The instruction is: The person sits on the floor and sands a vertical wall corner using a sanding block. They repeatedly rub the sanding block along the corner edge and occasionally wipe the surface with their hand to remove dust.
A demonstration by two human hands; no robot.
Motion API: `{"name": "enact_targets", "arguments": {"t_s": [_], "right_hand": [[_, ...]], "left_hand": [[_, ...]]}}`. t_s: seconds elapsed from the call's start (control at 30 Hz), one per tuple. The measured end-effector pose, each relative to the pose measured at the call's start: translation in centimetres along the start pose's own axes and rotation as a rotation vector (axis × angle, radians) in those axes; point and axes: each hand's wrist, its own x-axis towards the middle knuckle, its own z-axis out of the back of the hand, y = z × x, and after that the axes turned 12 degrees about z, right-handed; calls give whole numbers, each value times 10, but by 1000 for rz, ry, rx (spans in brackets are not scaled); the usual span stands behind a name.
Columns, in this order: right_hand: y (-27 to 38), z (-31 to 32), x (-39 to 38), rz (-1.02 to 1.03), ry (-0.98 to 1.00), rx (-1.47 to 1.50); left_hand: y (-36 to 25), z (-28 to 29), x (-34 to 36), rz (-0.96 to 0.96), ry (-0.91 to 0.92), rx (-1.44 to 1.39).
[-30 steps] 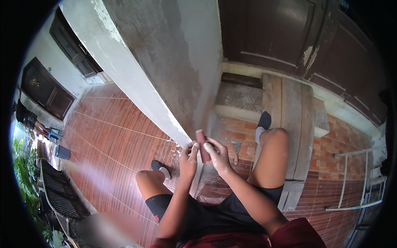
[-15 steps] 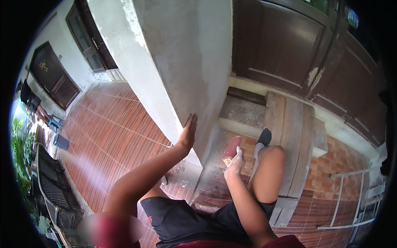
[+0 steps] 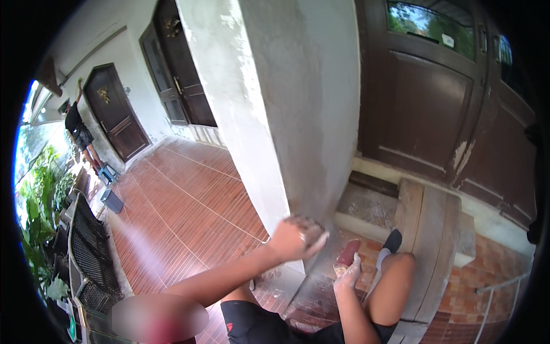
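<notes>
My left hand [image 3: 298, 238] is at the lower part of the grey-and-white plastered pillar [image 3: 303, 114], near its edge; its fingers are smeared by motion, so I cannot tell their shape or whether they touch the surface. Low to the right of it, my right hand [image 3: 348, 274], dusted white, grips a dull red cylinder [image 3: 350, 250], which looks like a rolled sheet or wrapped block. It is held above the dusty floor at the pillar's foot, beside my right leg.
A wooden bench [image 3: 429, 235] stands right, below brown double doors [image 3: 424, 114] and a concrete step [image 3: 366, 206]. A metal frame [image 3: 487, 309] is lower right. At left are wicker chairs [image 3: 91, 252], plants [image 3: 40, 212], and another person [image 3: 77, 123] on a blue stool [image 3: 109, 172] reaching up the wall.
My hands have parted from their joint hold on the red cylinder: the right kept it, the left moved onto or near the pillar. The view has tilted up, showing more wall and doors.
</notes>
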Motion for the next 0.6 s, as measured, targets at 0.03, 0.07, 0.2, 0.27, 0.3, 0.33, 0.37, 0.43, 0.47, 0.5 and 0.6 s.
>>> {"name": "enact_targets", "arguments": {"t_s": [0.03,0.07,0.2,0.27,0.3,0.33,0.37,0.43,0.47,0.5,0.6], "right_hand": [[4,-2,-4,43,-5,8],[7,-5,-7,49,-27,23],[20,-12,-20,147,-44,67],[23,-13,-23,175,-43,81],[24,-14,-23,177,-39,90],[23,-15,-23,200,6,108],[23,-16,-22,163,-33,89],[22,-18,-19,143,-54,64],[21,-19,-18,125,-30,76],[20,-20,-17,124,-27,84],[21,-21,-15,111,-46,111]], "left_hand": [[4,28,17,-41,-215,55],[15,60,41,-79,-416,104],[61,164,136,-53,-1044,370],[72,179,167,39,-1049,378],[72,175,179,135,-898,234],[76,175,181,85,-943,248],[77,173,182,90,-930,209],[78,171,182,90,-931,245],[78,171,180,100,-921,251],[78,170,177,117,-898,229],[74,160,166,236,-903,198]]}}
